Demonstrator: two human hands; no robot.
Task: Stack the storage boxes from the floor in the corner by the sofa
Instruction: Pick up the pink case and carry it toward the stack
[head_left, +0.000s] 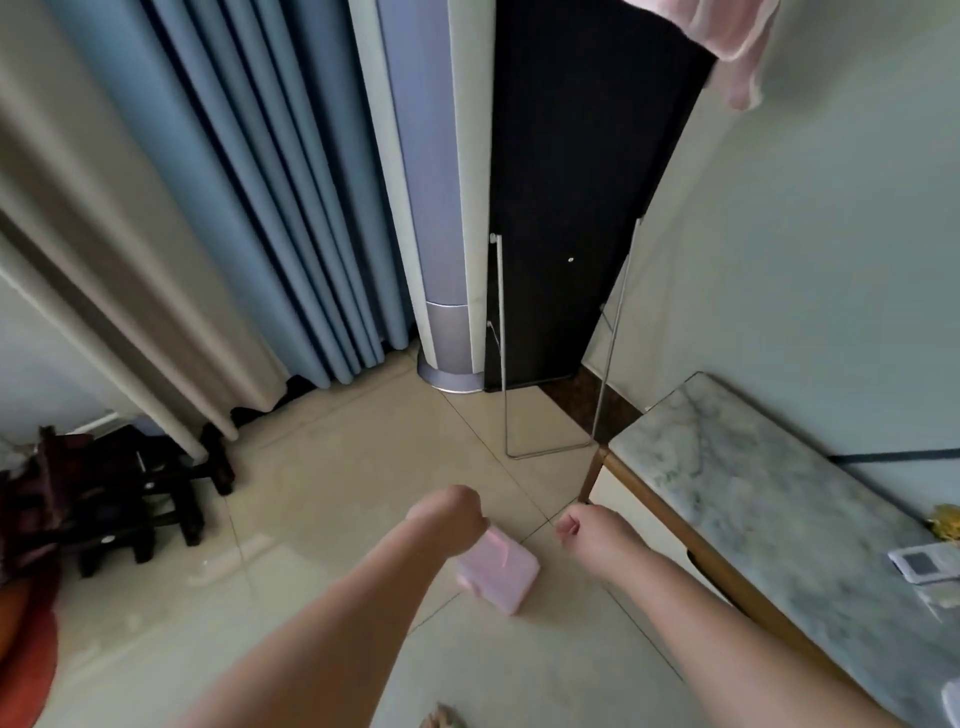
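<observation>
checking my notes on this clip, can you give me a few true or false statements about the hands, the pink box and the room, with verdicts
1. The left hand holds a pink plastic storage box. True.
2. The right hand also grips the box. False: it is a closed fist, apart from the box.
3. The curtains are red. False: blue and beige.
4. A marble-topped cabinet stands on the person's right. True.
5. The pink box rests on that cabinet. False: it hangs over the tiled floor.

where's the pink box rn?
Lower centre of the head view: the pink box hangs from the left hand above the floor tiles, just left of the curled right hand and the marble-topped cabinet.
</observation>
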